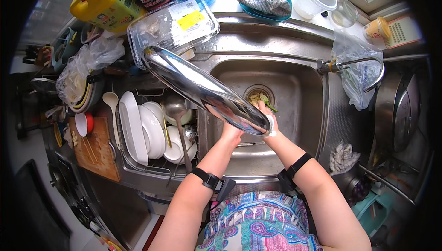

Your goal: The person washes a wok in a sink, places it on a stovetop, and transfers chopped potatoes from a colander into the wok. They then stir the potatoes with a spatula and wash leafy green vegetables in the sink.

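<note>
A chrome faucet spout (207, 94) crosses the view close to the camera and hides much of both hands. White water or foam (272, 131) shows at its end, against my right wrist. My right hand (265, 108) reaches into the stainless steel sink (290, 126), fingers near the drain. Part of my left hand (233, 133) appears below the spout; its fingers are hidden. Food scraps (255, 98) and a green vegetable piece (266, 100) with a stem lie in the drain strainer. A thin metal utensil (246, 144) rests in the sink between my wrists.
Left of the sink, a wire rack holds white dishes (148, 132) and a ladle (175, 107). Farther left is a wooden cutting board (93, 147). A clear plastic box (172, 26) sits behind the spout. A smaller curved tap (373, 61) with a plastic bag (357, 75) stands right.
</note>
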Motion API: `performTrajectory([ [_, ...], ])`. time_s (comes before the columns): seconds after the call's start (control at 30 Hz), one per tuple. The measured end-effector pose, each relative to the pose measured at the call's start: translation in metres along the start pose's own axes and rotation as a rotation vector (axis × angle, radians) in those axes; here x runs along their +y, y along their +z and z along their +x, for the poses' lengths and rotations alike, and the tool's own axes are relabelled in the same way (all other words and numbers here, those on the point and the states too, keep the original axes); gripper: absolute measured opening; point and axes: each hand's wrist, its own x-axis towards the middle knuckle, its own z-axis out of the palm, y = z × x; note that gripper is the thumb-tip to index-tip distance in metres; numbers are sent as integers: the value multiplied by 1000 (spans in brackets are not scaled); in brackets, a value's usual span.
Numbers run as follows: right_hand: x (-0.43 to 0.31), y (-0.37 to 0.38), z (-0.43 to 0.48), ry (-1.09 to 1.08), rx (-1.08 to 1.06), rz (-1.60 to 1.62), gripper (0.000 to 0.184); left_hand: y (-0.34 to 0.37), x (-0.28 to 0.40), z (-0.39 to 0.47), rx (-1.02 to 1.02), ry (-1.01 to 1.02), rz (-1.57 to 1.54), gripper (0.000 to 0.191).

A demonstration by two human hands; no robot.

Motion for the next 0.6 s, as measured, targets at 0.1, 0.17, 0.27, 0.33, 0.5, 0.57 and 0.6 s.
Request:
performTrajectory([
  [0.1,-3,0,3,65,-44,-49,25,2,-8,1,66,155,-91,20],
  [0.17,-3,6,4,62,-42,-20,22,-8,-14,13,72,201,-35,32],
  [0.27,16,27,5,41,-97,66,32,-20,-21,29,54,181,-75,44],
  [0.33,15,24,4,40,-138,215,43,-21,-18,29,31,129,-208,33],
  [0.5,19,24,4,-269,37,246,7,-24,-9,31,38,-6,-314,13],
  [0.57,12,14,5,63,-145,776,11,-25,-6,32,52,-91,-358,10],
  [0.6,13,7,6,157,-209,994,14,-18,-1,26,65,-57,-371,9],
])
